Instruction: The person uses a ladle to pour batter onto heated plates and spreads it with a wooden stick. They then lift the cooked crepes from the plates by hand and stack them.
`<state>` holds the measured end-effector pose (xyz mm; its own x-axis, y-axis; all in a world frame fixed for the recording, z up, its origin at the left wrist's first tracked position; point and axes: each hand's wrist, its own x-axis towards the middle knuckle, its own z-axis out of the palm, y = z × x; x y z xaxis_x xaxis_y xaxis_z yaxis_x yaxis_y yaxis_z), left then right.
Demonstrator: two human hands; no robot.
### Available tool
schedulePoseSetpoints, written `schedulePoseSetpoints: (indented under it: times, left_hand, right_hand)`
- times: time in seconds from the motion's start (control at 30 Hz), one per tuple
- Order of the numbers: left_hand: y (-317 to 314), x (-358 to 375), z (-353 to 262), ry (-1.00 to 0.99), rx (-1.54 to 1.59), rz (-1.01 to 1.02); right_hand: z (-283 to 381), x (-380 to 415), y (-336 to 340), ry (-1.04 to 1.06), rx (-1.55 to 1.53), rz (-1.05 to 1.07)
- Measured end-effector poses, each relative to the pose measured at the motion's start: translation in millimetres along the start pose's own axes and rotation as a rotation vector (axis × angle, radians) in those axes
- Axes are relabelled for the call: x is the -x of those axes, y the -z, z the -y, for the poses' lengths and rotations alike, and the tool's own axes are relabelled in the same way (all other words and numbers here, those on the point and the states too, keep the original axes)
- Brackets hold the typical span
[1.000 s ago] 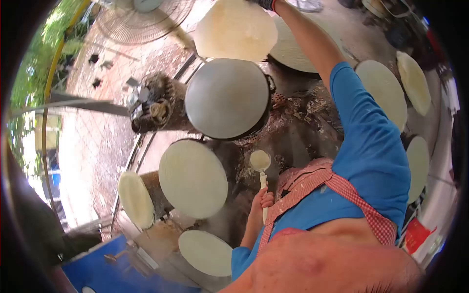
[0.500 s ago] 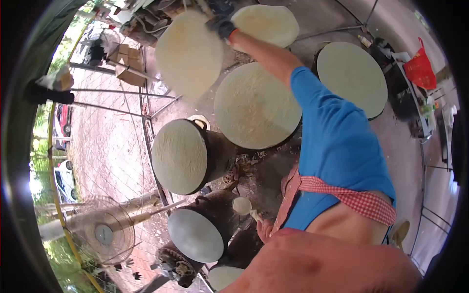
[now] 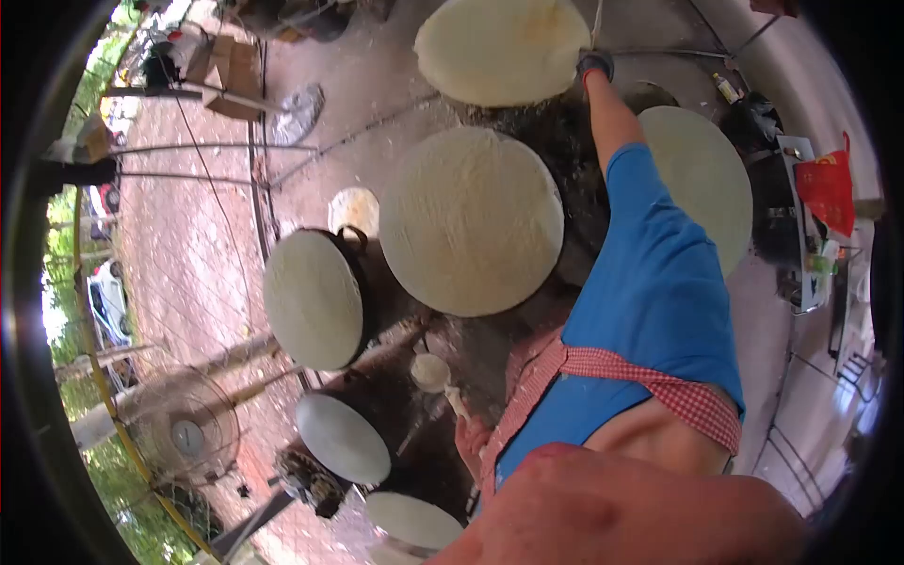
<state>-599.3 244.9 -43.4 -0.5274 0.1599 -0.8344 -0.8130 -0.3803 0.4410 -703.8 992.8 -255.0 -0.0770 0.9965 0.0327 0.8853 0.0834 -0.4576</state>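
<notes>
In my left hand (image 3: 474, 436) is a ladle (image 3: 430, 373) with a pale round bowl and a short light handle, held over the dark ground. My right hand (image 3: 595, 65), in a dark grey glove, reaches far out to the edge of a large thin pale round sheet (image 3: 502, 49) with brownish patches. A thin pale strip rises just past the glove, and I cannot tell what the closed fingers grip. Another big pale sheet (image 3: 471, 221) lies on a round griddle between my hands. Nearer my left side are a smaller covered griddle (image 3: 314, 301) and a whitish round one (image 3: 344, 438).
Beside my right arm is a further large pale sheet (image 3: 697, 179). A red bag (image 3: 825, 188) hangs at a side table. A wire-cage fan (image 3: 188, 436), metal rails (image 3: 217, 149) and a cardboard box (image 3: 233, 77) stand in front. Another pale round top (image 3: 412, 521) is below the ladle.
My gloved right hand has swung out to the right. The blurred sheet that was in the air beside it no longer hangs there. My left hand still holds the ladle; my view has shifted.
</notes>
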Motion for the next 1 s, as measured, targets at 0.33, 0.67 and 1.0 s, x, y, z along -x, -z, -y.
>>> schedulePoseSetpoints:
  times: [0.33, 0.67, 1.0]
  left_hand:
    - [54.9, -17.3, 31.1, 0.531, 0.926, 0.483]
    - [133.9, -9.5, 40.9, 0.801, 0.768, 0.454]
    - [172.9, -1.2, 76.0, 0.685, 0.759, 0.559]
  right_hand:
    - [-72.3, 148.7, 120.2, 0.423, 0.027, 0.219]
    - [-262.7, 445.4, 248.5, 0.51, 0.299, 0.068]
    - [-263.7, 472.5, 254.7, 1.015, 0.159, 0.334]
